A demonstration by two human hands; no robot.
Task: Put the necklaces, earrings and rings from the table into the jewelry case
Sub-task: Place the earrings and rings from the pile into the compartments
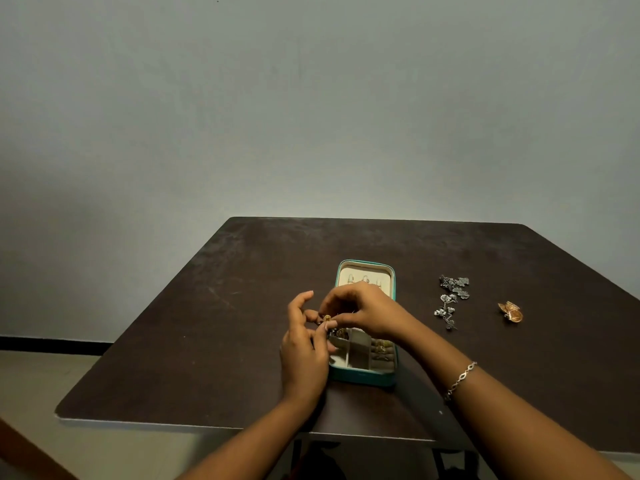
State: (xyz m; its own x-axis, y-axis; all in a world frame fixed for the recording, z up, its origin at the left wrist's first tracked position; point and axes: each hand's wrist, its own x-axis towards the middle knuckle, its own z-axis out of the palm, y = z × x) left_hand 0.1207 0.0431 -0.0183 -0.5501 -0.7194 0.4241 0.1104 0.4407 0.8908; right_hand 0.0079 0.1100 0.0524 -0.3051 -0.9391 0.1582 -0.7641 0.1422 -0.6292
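An open teal jewelry case [360,378] with a cream lining lies in the middle of the dark table [207,306]. Its lid half holds hooks; its near half has small compartments and ring rolls with several gold pieces inside. Over the case's left side, my left hand [304,355] and my right hand [360,315] meet and both pinch a small gold piece [326,319]. What kind of piece it is I cannot tell. On the table to the right lie a cluster of silver floral jewelry [450,301] and a gold-orange piece [510,311].
The table stands against a plain grey wall [311,98]. Its near edge [207,426] runs below my forearms, with floor beneath. A silver bracelet [462,379] is on my right wrist.
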